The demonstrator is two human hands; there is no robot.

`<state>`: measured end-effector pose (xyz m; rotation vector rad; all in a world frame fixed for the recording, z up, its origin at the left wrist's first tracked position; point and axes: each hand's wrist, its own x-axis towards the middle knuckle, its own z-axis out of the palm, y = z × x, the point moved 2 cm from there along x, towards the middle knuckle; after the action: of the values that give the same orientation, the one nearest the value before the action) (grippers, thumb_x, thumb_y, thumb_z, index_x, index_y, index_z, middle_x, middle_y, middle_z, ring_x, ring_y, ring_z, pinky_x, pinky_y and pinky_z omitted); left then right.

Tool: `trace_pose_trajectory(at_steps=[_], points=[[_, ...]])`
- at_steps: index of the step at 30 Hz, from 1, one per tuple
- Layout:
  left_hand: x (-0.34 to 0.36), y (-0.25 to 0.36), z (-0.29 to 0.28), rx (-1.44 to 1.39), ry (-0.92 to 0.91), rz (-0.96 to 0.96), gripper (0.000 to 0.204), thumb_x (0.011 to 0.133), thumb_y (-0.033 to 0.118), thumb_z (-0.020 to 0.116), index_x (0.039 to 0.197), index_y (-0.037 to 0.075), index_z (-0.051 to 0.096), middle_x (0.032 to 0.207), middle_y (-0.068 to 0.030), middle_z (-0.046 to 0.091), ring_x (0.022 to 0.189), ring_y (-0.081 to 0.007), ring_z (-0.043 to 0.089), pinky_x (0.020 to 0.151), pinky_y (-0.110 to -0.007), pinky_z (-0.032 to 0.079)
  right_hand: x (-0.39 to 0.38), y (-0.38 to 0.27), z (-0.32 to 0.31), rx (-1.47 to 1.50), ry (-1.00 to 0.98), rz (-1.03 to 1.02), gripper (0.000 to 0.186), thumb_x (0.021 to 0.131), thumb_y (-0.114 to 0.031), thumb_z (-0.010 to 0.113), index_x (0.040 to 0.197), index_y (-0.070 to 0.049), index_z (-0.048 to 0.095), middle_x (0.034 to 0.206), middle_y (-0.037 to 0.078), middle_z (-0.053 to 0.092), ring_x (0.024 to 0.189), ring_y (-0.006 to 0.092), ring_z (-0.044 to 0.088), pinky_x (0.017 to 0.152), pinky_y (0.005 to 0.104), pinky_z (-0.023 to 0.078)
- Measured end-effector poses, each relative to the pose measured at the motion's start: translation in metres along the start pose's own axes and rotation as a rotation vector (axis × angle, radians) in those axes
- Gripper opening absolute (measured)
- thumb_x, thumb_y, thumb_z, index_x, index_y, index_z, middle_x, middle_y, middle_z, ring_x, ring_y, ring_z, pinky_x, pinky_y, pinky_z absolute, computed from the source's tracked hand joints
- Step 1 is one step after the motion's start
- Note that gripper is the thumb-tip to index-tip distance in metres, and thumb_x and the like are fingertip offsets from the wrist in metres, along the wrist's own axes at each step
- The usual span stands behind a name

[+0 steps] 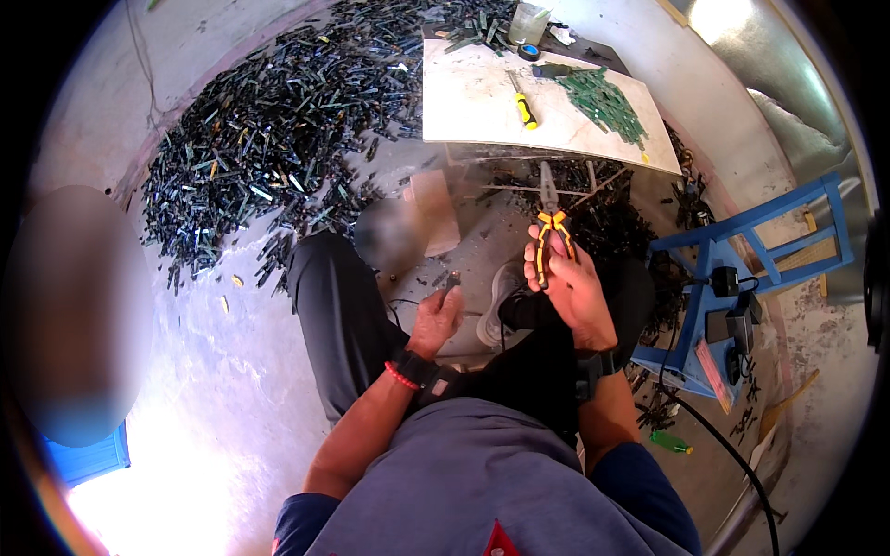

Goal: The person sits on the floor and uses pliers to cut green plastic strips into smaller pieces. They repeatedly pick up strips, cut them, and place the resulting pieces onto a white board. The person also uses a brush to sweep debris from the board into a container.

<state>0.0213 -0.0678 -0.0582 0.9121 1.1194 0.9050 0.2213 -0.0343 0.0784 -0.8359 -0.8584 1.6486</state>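
The right hand (572,285) is gripping a pair of pliers (553,220) by its yellow-and-black handles, its fingers wrapping them from one side while the thumb is pressing from the other. The pliers are sitting in front of the person, short of the near edge of the tabletop (473,109). Their metal nose is pointing away from the body, and their long axis is running almost straight ahead, leaning slightly left. The left hand (434,322) is hanging beside the left thigh, its fingers pinching what seems to be a small dark piece (453,277), too small here to identify. Dark strips (269,139) are lying heaped on the floor, and green strips (607,104) are resting on the tabletop. The step in hand is probably readying the piece; the next move is likely calling for bringing pliers and piece together.
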Motion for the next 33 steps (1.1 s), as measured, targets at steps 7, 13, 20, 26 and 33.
trace_pose_trajectory(at_steps=[7, 13, 20, 26, 33], points=[[0.0, 0.006, 0.0, -0.017, 0.013, -0.034, 0.039, 0.095, 0.04, 0.048, 0.081, 0.004, 0.052, 0.058, -0.0011, 0.047, 0.046, -0.0076, 0.04, 0.042, -0.023, 0.031, -0.012, 0.021, 0.001, 0.215, -0.117, 0.226, 0.059, 0.078, -0.018, 0.052, 0.131, 0.002, 0.038, 0.104, 0.017, 0.059, 0.077, 0.0213, 0.063, 0.051, 0.0232, 0.044], [-0.001, 0.007, 0.002, -0.006, 0.01, -0.022, 0.039, 0.095, 0.04, 0.048, 0.081, 0.003, 0.053, 0.058, -0.0012, 0.047, 0.046, -0.0078, 0.04, 0.043, -0.023, 0.031, -0.02, 0.031, 0.012, 0.167, -0.073, 0.244, 0.055, 0.077, -0.012, 0.05, 0.13, 0.002, 0.041, 0.107, 0.014, 0.056, 0.089, 0.0226, 0.062, 0.049, 0.0242, 0.045], [0.0, 0.004, 0.001, -0.019, 0.016, -0.043, 0.038, 0.095, 0.039, 0.049, 0.081, 0.003, 0.053, 0.058, -0.0012, 0.047, 0.046, -0.008, 0.04, 0.043, -0.023, 0.031, -0.027, 0.033, 0.012, 0.072, -0.026, 0.171, 0.054, 0.077, -0.007, 0.049, 0.13, -0.001, 0.042, 0.105, 0.013, 0.058, 0.089, 0.0215, 0.062, 0.048, 0.0213, 0.04], [0.002, 0.003, 0.001, -0.021, 0.024, -0.042, 0.038, 0.095, 0.038, 0.049, 0.082, 0.003, 0.053, 0.058, -0.0012, 0.047, 0.046, -0.0078, 0.039, 0.043, -0.024, 0.031, -0.035, 0.032, 0.025, -0.046, -0.008, 0.071, 0.053, 0.081, -0.004, 0.049, 0.133, -0.004, 0.041, 0.116, 0.013, 0.057, 0.103, 0.0233, 0.06, 0.053, 0.0213, 0.043], [0.002, -0.001, 0.0, -0.007, 0.041, -0.03, 0.039, 0.094, 0.039, 0.05, 0.08, 0.003, 0.054, 0.058, -0.0013, 0.048, 0.046, -0.0072, 0.04, 0.042, -0.023, 0.03, -0.031, 0.045, 0.009, -0.313, 0.051, 0.317, 0.032, 0.082, -0.009, 0.053, 0.113, 0.0, 0.053, 0.088, 0.004, 0.058, 0.072, 0.0121, 0.06, 0.05, 0.0222, 0.045]])
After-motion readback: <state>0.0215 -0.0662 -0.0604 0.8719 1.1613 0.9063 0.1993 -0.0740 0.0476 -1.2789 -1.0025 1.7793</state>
